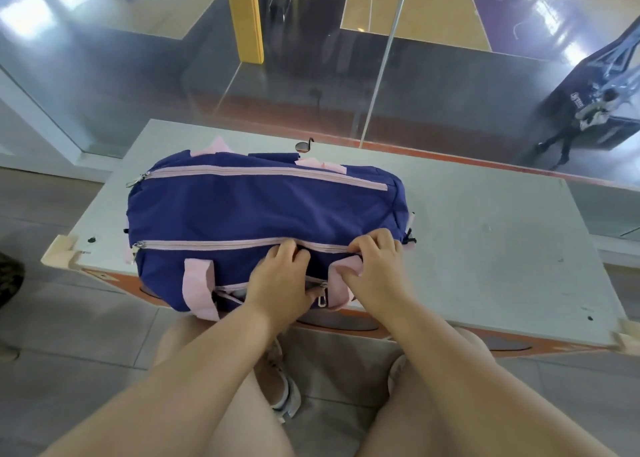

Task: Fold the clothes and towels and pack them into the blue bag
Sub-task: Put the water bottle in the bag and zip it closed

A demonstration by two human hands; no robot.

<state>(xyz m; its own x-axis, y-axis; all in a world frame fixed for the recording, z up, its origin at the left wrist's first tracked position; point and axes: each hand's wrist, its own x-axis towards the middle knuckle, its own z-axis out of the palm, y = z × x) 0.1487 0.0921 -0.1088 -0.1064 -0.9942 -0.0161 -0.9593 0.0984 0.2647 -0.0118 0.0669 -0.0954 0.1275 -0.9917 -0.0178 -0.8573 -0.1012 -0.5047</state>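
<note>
left hand (280,280) grips the blue bag (263,207), right hand (374,266) pinches its pink handle (348,266).

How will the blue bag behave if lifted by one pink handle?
Probably sags: the blue bag is soft, creased fabric, puckered near the left hand. It looks filled out, so likely some weight. Lying broad on the table, it should not roll.
</note>
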